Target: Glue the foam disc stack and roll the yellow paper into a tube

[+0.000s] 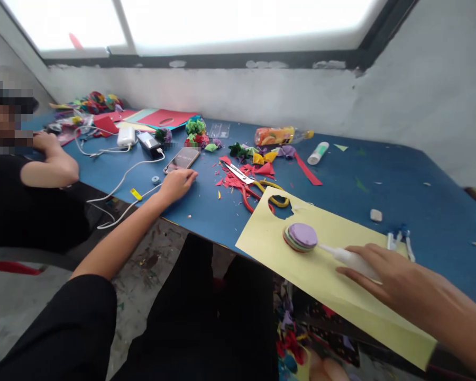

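My right hand is wrapped round a white squeeze bottle with a narrow nozzle, held tilted low over a yellow paper sheet. The nozzle tip points left at a small stack of paper circles, lilac on top, lying on that sheet. A ragged round hole shows in the sheet's far left corner. My left hand rests on the table just in front of a phone, its fingers loosely bent and slightly apart, with nothing visible in them.
Scissors with red and yellow handles lie among red paper scraps, partly under the yellow sheet. Behind are a drink bottle, a glue stick and paper flowers. White cables hang past the table edge near a person at left.
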Demonstrator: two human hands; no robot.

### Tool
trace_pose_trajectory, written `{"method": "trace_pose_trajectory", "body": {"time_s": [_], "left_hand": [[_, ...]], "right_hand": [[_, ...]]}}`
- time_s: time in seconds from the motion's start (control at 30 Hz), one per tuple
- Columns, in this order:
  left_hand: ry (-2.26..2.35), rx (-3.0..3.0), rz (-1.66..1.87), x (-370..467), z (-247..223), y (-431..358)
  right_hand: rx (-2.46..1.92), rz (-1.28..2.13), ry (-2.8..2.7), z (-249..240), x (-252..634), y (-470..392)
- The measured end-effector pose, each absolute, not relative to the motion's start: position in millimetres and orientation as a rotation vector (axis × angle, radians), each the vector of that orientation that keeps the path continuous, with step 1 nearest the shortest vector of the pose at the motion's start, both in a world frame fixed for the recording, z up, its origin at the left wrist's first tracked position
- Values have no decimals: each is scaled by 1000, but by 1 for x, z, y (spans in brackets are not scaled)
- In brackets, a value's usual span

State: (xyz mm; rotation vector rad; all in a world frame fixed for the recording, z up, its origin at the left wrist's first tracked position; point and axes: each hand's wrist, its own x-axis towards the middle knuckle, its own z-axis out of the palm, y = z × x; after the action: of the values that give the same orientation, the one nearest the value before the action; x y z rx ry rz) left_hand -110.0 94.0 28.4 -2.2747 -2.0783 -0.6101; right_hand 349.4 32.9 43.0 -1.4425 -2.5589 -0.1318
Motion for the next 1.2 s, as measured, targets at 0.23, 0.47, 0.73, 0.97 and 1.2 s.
{"method": "trace_pose_trajectory", "body": {"time_s": [0.23,0.47,0.73,0.97,1.2], "left_hand": [[-1494,-2694,-700,-45,24,62],[-1108,-2920,-750,69,59,70],[-1418,-2905,-655,174,50,101],[-1527,-2768,-639,184,24,93],[-1658,-2770,-754,184,24,95]], "right_hand": [[-1594,202,-2522,50,336,28],[-2066,296,-2532,59,330,24],[-1936,105,-2656,61,322,16],[-1937,-182,-2532,48,321,1],[-1886,-399,-2429,35,315,-11]]}}
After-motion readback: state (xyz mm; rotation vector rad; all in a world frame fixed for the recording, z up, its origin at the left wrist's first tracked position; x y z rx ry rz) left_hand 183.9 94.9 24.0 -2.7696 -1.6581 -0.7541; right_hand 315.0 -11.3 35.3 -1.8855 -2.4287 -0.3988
